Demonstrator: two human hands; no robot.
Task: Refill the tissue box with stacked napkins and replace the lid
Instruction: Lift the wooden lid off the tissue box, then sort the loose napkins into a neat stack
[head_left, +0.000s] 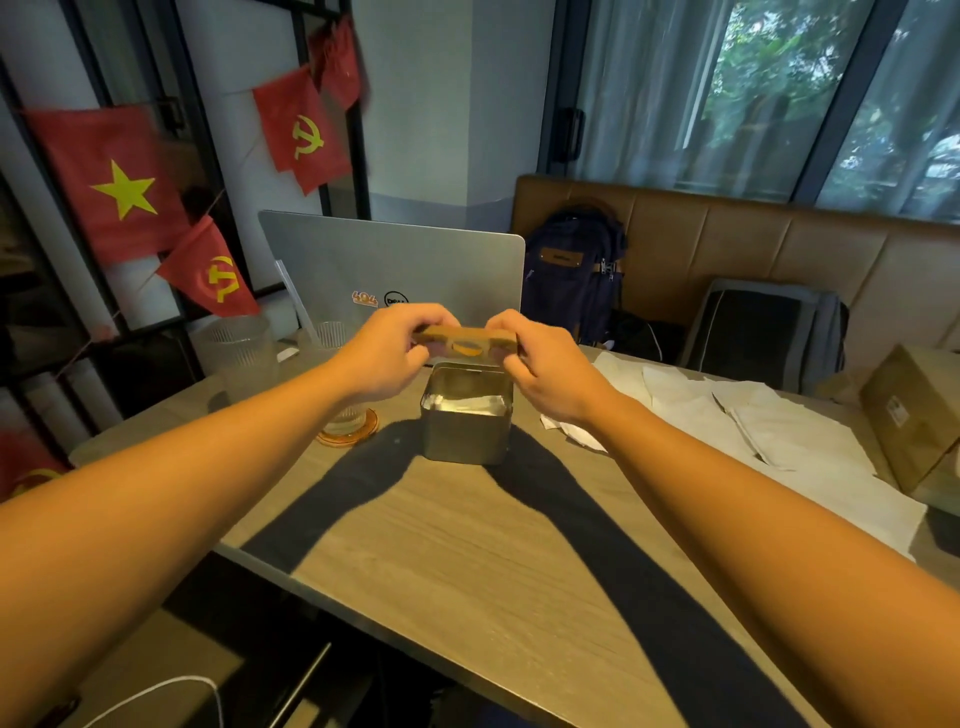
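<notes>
Tissue box (465, 423), a square metal tin with its top open, is sitting on the wooden table (467, 561) straight in front of the person. A stack of white napkins (470, 404) is lying inside it, below the rim. Just above the tin and clear of it, the wooden lid (467, 342) with its oval slot is hanging between both hands. The left hand (395, 353) is pinching the lid's left end with curled fingers and thumb, and the right hand (540, 366) is pinching the right end the same way. Left of the tin, a glass (345, 423) is standing on an orange coaster (372, 420), partly hidden by the left forearm. To the right, loose paper sheets (727, 415) are lying spread over the table, with a cardboard box (914, 415) beyond them. Behind the hands, a silver laptop (395, 260) is standing open with its back to the camera, and a dark backpack (571, 275) is leaning on the brown bench (727, 244).
</notes>
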